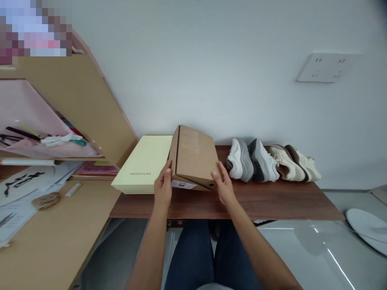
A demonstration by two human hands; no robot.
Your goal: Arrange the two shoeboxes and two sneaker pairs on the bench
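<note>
A brown cardboard shoe box (195,157) is tilted, its left side lifted, above the dark wooden bench (272,201). My left hand (163,186) grips the box's near left corner. At the near right corner, my right hand (223,186) holds the box with fingers closed on its edge. A pale yellow box (145,165) lies flat just left of it, touching or nearly so.
A grey-and-white pair of sneakers (252,160) and a cream pair (294,163) stand on the bench to the right. A light wooden desk (60,237) with papers, a twine ball (46,200) and a shelf sits at left. A white round object (367,227) lies on the floor.
</note>
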